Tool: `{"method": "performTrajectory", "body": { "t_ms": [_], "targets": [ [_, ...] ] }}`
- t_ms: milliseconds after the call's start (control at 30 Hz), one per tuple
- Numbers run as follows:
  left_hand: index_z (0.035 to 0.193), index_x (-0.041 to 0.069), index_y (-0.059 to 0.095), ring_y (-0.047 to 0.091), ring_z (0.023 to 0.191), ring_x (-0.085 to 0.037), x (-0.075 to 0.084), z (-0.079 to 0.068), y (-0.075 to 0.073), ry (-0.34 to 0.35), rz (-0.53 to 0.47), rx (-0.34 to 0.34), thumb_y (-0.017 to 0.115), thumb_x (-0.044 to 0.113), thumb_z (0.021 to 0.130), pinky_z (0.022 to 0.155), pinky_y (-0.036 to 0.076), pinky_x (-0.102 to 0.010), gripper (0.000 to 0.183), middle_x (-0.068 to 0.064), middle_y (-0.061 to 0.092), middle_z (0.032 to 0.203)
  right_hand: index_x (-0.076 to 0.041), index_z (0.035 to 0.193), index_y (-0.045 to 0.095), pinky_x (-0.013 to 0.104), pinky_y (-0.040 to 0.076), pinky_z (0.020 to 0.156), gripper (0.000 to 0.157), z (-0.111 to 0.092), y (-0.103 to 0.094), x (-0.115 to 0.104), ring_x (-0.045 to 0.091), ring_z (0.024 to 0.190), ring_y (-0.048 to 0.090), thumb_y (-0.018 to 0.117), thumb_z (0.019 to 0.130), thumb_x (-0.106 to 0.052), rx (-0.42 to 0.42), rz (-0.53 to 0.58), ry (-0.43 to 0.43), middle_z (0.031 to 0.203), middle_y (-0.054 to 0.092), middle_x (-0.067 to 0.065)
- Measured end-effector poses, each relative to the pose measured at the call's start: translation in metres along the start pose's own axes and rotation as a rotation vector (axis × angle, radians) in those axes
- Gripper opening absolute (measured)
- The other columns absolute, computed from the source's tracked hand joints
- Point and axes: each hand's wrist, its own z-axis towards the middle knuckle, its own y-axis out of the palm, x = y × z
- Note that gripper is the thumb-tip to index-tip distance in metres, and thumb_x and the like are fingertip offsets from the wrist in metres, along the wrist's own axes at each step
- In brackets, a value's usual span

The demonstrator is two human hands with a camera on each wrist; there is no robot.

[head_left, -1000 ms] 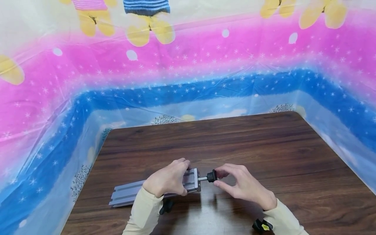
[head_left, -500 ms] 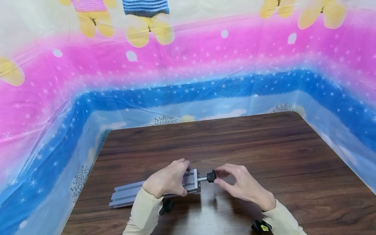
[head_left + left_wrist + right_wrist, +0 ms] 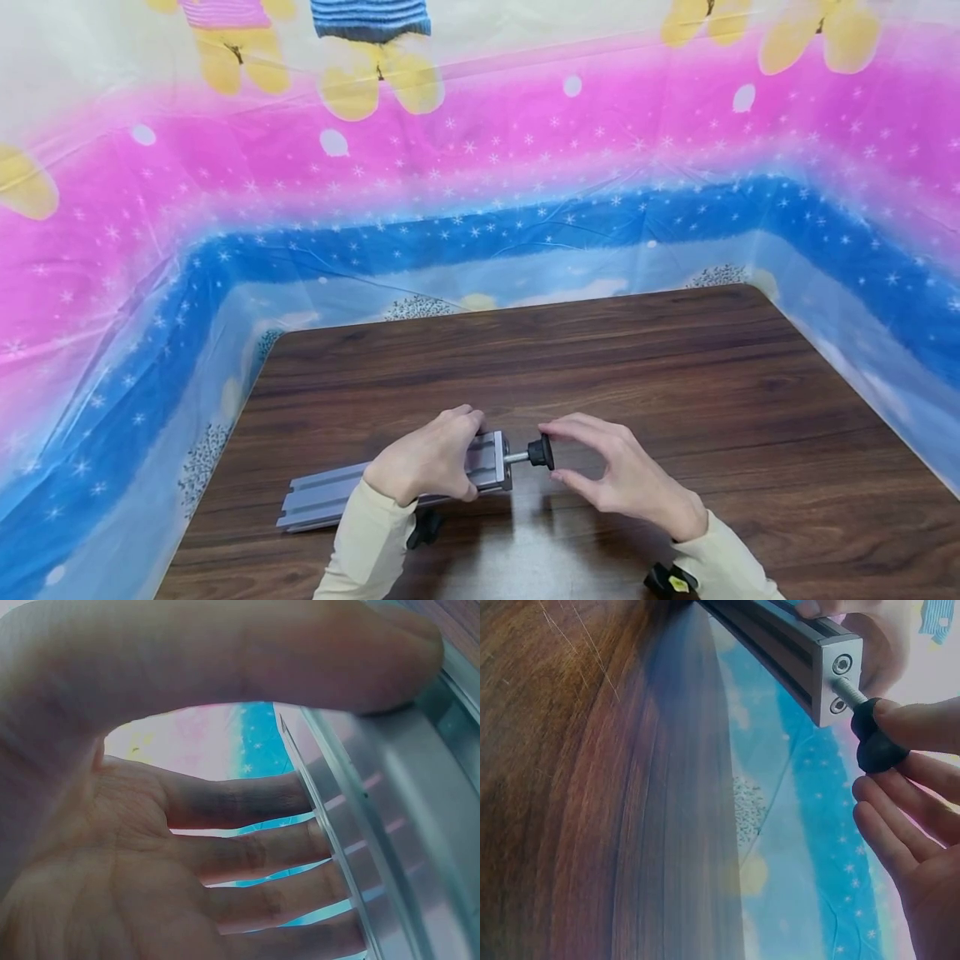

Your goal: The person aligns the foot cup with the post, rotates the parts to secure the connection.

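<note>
The left hand [image 3: 427,460] grips the right end of a grey aluminium rail [image 3: 330,496] lying on the wooden table [image 3: 675,375], thumb on the near side, fingers curled over the far side. A threaded stud juts from the rail's end plate, carrying a black knob [image 3: 540,452]. The right hand [image 3: 615,479] pinches that knob between thumb and forefinger; its other fingers [image 3: 889,825] lie relaxed just below it.

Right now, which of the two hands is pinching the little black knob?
The right hand. Its fingertips pinch the black knob on the screw at the end of the grey metal bar. The left hand grips the bar itself.
</note>
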Motion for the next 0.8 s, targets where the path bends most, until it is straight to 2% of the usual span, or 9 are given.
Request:
{"method": "performTrajectory", "body": {
  "t_ms": [167,400,533,700,800],
  "targets": [
    [0.111,0.001,0.06,0.05,0.085,-0.02,0.0004,-0.0009,0.0002,-0.011,-0.006,0.0,0.09,0.008,0.063,0.074,0.048,-0.037,0.057,-0.007,0.057,0.099,-0.012,0.131,0.065,0.031,0.057,0.088,0.048,0.0009,0.001,0.0013,0.015,0.104,0.071,0.08,0.085,-0.014,-0.011,0.008,0.027,0.117,0.072,0.003],
    [0.109,0.002,0.06,0.049,0.083,-0.02,0.001,-0.0019,0.0001,-0.019,-0.018,0.006,0.089,0.007,0.063,0.072,0.046,-0.035,0.055,-0.005,0.055,0.096,-0.018,0.11,0.072,0.028,0.058,0.074,0.017,0.0034,0.0057,0.0024,0.004,0.085,0.068,0.073,0.093,-0.018,-0.004,0.023,0.089,0.096,0.071,-0.011],
    [0.109,0.002,0.06,0.048,0.083,-0.019,0.0015,-0.0023,0.0,-0.018,-0.021,0.006,0.09,0.006,0.063,0.071,0.046,-0.034,0.055,-0.005,0.055,0.096,-0.02,0.1,0.072,0.03,0.058,0.069,0.006,0.0048,0.0076,0.0014,-0.002,0.08,0.065,0.071,0.095,-0.02,-0.005,0.028,0.133,0.089,0.07,-0.015],
    [0.109,0.002,0.061,0.049,0.083,-0.019,0.0003,-0.0028,-0.0001,-0.011,-0.02,0.012,0.09,0.007,0.062,0.071,0.046,-0.034,0.056,-0.005,0.055,0.097,-0.019,0.096,0.073,0.029,0.057,0.068,0.005,0.0053,0.009,0.0013,-0.003,0.078,0.064,0.069,0.096,-0.021,-0.006,0.01,0.147,0.086,0.07,-0.015],
    [0.109,0.002,0.06,0.048,0.083,-0.019,-0.0007,-0.0035,-0.0005,-0.005,-0.018,0.014,0.09,0.007,0.062,0.072,0.046,-0.034,0.055,-0.005,0.055,0.097,-0.016,0.103,0.073,0.027,0.057,0.073,0.009,0.0043,0.008,0.0019,0.0,0.082,0.066,0.069,0.095,-0.02,-0.005,0.001,0.145,0.092,0.072,-0.012]
  ]
}}
